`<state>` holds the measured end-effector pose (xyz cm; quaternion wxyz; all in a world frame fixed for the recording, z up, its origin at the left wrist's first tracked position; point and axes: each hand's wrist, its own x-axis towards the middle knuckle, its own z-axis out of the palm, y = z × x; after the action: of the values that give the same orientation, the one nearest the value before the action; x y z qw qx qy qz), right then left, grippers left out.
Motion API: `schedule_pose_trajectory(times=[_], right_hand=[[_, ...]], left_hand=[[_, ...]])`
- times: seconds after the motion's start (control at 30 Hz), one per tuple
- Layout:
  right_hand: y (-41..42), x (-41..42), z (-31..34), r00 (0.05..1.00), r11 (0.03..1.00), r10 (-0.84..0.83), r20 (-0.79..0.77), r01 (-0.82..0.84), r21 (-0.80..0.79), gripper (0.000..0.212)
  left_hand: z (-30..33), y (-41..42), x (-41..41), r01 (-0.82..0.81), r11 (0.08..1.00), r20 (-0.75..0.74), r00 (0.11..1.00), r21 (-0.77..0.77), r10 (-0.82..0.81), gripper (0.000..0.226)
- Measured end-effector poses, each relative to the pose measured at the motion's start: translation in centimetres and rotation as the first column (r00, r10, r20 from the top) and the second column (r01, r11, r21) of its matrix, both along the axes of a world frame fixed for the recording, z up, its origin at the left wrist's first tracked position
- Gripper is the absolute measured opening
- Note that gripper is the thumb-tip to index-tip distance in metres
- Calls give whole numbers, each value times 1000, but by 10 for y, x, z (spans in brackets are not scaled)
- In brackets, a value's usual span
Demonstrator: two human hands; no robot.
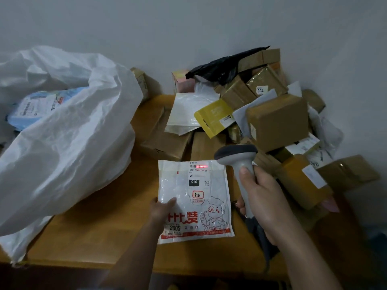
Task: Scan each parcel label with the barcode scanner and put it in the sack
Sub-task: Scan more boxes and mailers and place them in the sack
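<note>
Wooden table [94,233] carries the white mailer [195,200] near its front edge, pinched by the left hand [162,208]; the right hand [265,203] grips the barcode scanner [240,164]; a tilting label could lose the beam before the sack [69,130].

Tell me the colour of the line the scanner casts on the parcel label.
Red: a thin red line lies across the barcode at the top of the white parcel, seen in the head view.
</note>
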<state>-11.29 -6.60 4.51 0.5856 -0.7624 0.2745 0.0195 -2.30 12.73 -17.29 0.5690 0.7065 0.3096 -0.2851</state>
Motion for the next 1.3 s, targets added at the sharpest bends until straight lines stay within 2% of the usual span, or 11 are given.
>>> schedule_pose_trajectory(times=[0.13,0.2,0.5,0.63,0.77,0.97,1.3], right_hand=[[0,-6,8,1000,1000,-10,-10,10,-10,29],[0,-8,11,1000,1000,-21,-7,21,-16,30],[-3,-10,29,998,999,-34,62,32,29,29],[-4,-10,41,993,1000,-26,119,25,12,26],[-4,-10,53,987,1000,6,163,-1,-28,24],[-5,-4,67,979,998,37,202,-28,-48,25],[-9,10,86,967,997,60,246,-47,-58,30]], left_hand=[[-2,-1,-1,-1,999,-47,999,-41,-1,44],[2,-3,-3,-25,998,-58,998,-62,22,37],[16,-9,-5,-96,965,5,995,-245,100,33],[34,-12,-2,-107,964,41,992,-243,121,32],[48,-13,2,-121,960,61,988,-251,141,18],[70,-18,7,-132,951,117,979,-278,170,14],[105,-24,19,-112,956,200,965,-270,169,21]])
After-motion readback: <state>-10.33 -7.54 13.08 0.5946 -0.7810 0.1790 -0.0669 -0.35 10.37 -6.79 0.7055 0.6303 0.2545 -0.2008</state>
